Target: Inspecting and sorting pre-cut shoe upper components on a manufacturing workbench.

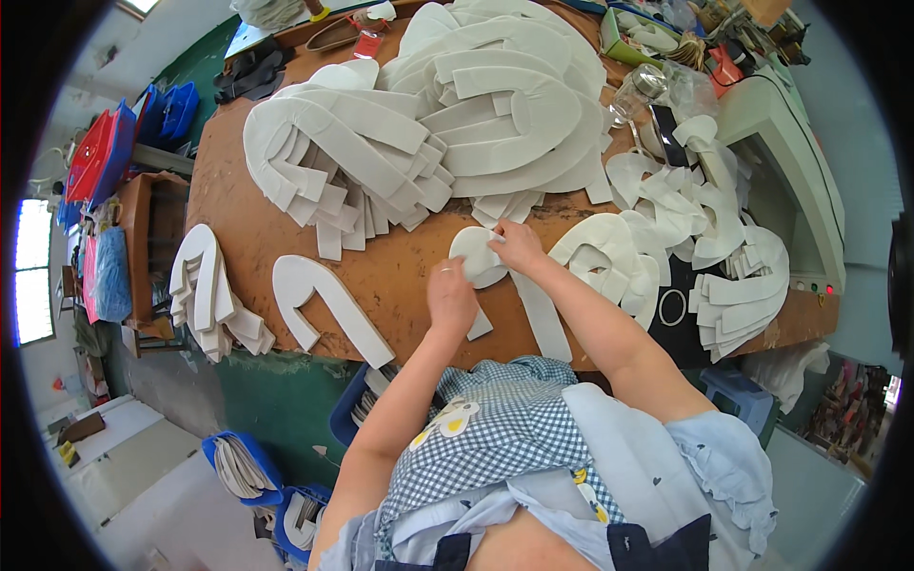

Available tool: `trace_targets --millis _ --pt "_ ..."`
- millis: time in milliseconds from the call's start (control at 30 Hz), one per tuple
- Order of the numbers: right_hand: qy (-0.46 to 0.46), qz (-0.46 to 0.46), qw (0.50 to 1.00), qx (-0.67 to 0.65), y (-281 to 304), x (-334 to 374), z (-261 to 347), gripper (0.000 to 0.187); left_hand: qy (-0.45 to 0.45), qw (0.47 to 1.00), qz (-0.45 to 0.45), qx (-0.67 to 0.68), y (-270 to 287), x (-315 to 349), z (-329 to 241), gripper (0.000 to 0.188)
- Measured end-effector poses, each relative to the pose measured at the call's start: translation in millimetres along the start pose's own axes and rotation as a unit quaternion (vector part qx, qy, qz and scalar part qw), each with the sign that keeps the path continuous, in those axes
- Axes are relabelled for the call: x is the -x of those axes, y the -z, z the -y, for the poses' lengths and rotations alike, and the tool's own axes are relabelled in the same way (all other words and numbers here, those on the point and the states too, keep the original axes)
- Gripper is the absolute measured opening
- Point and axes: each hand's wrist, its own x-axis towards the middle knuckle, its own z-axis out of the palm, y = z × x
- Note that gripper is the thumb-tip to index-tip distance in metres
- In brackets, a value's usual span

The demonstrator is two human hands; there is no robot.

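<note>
Near the front of the brown table lies a white U-shaped padded piece (540, 319), its rounded end away from me and its two legs pointing toward me. My right hand (519, 246) pinches the edge of the white material at that rounded end. On the left side of the same piece is my left hand (452, 293), fingers bent against it and slightly blurred; a ring shows on one finger. Left of it, a thicker white U-shaped foam piece (328, 303) lies alone. To the right, thin white curved pieces (598, 249) lie overlapped.
Large heaps of white U-shaped pieces (509, 124) cover the far part of the table (228, 190). A small stack (202, 285) stands at the left edge. At right are another stack (747, 295), a glass jar (647, 84) and a pale machine (795, 181). Blue bins (243, 466) stand below.
</note>
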Motion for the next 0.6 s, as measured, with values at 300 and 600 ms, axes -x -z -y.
trace_targets --millis 300,600 --pt "-0.075 -0.030 0.995 -0.055 13.3 58.1 -32.5 0.039 -0.248 0.967 0.064 0.019 -30.2 -22.4 8.3 0.081" --pt "-0.108 -0.098 0.972 -0.183 1.5 82.6 -55.2 0.032 -0.257 0.960 0.089 -0.070 -26.5 -22.7 -1.0 0.081"
